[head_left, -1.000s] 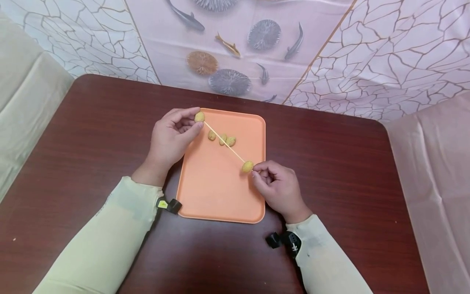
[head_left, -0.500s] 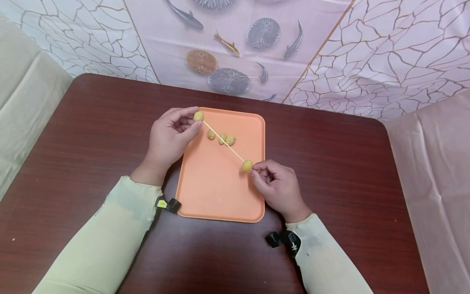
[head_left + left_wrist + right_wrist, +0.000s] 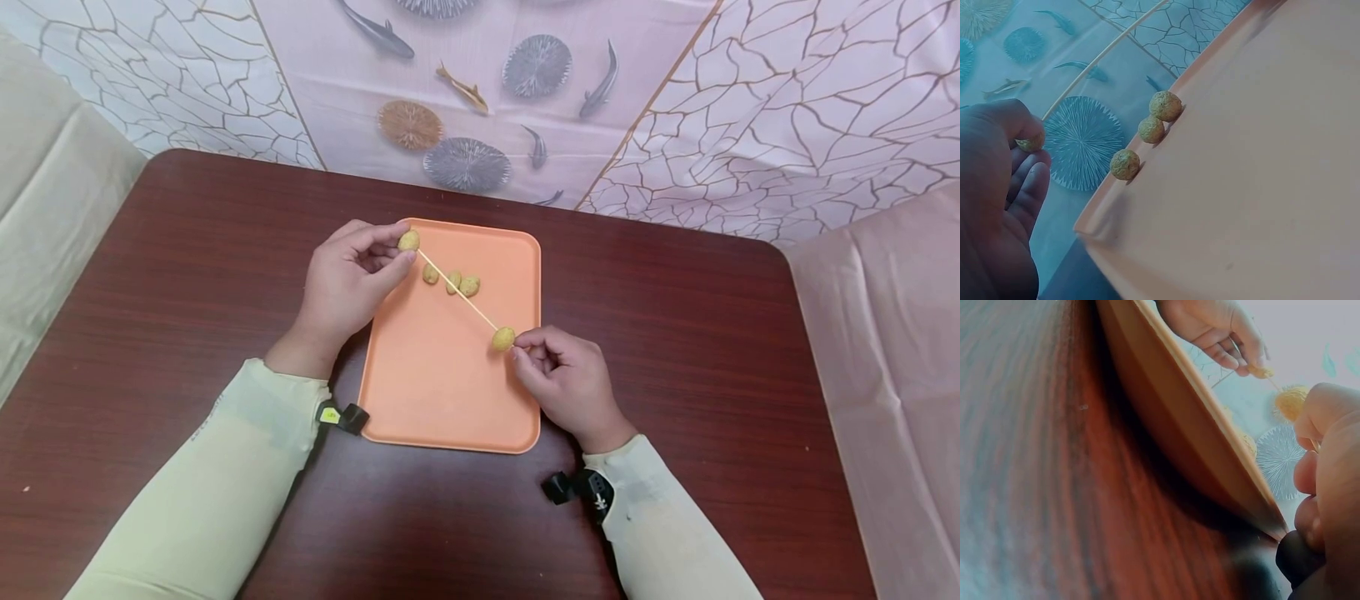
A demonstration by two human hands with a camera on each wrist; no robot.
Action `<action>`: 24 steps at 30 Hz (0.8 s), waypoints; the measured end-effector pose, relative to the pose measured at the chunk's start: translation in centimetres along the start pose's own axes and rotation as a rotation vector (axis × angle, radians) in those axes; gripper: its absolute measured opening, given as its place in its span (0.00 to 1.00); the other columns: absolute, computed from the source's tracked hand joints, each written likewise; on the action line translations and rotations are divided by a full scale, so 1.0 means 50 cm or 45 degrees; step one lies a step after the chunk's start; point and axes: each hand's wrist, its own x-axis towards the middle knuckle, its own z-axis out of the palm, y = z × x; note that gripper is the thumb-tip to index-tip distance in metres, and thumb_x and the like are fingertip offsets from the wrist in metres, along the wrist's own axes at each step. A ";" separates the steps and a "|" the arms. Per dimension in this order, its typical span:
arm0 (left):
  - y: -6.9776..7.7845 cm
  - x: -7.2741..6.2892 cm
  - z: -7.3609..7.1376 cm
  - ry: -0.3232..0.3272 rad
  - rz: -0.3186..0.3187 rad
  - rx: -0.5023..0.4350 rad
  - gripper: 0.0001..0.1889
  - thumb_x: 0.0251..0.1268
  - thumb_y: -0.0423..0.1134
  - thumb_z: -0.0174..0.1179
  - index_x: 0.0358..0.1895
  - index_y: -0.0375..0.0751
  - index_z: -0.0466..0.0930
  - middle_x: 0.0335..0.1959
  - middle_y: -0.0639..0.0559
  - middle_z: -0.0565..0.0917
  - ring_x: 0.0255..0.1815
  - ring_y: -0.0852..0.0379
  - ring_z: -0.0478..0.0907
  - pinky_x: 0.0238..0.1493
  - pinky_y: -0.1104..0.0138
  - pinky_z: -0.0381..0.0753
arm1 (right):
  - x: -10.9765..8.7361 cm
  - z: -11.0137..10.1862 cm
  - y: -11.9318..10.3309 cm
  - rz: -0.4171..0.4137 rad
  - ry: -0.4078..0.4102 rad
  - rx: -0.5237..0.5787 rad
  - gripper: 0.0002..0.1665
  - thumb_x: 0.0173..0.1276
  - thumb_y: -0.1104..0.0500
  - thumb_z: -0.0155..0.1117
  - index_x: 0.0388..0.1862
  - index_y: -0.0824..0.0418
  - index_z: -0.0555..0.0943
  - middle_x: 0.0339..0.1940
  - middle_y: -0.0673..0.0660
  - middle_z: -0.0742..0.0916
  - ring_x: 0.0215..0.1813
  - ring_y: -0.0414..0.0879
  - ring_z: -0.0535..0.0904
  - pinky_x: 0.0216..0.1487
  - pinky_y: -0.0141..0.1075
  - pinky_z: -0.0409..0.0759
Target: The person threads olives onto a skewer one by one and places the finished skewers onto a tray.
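Note:
My left hand [image 3: 348,275] pinches a small, rough, yellow oval ball [image 3: 408,241] between thumb and fingertips, over the far left corner of the orange tray [image 3: 450,408]. A thin wooden skewer [image 3: 474,307] runs diagonally from that ball down to the right. Near its other end a second yellow ball [image 3: 503,338] is threaded on it. Just beyond this ball, my right hand [image 3: 566,375] pinches the skewer's end at the tray's right edge. Three similar balls lie on the tray under the skewer, the left one [image 3: 1125,164] slightly apart from the other two [image 3: 1164,106].
The tray lies on a dark reddish-brown wooden table [image 3: 697,350]. Behind the table hangs a patterned cloth [image 3: 495,92] with fish and round motifs. Pale cloth [image 3: 885,350] borders the right side. Both wrists carry small black cameras [image 3: 558,487].
My left hand's ball has shifted very slightly along the skewer toward my right hand. My right hand holds its place, and the three balls on the tray have not moved.

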 end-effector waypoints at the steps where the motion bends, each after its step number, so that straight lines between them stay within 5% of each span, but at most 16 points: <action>1: 0.001 0.000 -0.001 -0.001 0.011 0.008 0.18 0.71 0.35 0.79 0.62 0.41 0.94 0.46 0.46 0.87 0.45 0.65 0.88 0.49 0.77 0.90 | 0.000 0.000 0.000 0.001 -0.001 0.003 0.05 0.73 0.65 0.78 0.42 0.56 0.92 0.23 0.46 0.83 0.23 0.38 0.72 0.24 0.25 0.70; 13: 0.004 -0.006 0.005 -0.047 0.204 0.178 0.15 0.68 0.31 0.80 0.57 0.39 0.96 0.41 0.46 0.89 0.40 0.58 0.89 0.45 0.72 0.90 | 0.000 0.001 0.002 -0.016 -0.006 -0.004 0.04 0.74 0.65 0.77 0.42 0.56 0.93 0.23 0.47 0.83 0.23 0.38 0.72 0.25 0.25 0.71; 24: 0.015 -0.007 0.008 -0.095 0.185 0.218 0.15 0.66 0.31 0.81 0.55 0.40 0.96 0.41 0.47 0.90 0.39 0.56 0.90 0.43 0.73 0.88 | 0.000 0.001 -0.001 -0.014 -0.004 -0.003 0.05 0.73 0.66 0.77 0.42 0.56 0.93 0.23 0.47 0.83 0.23 0.38 0.72 0.25 0.25 0.71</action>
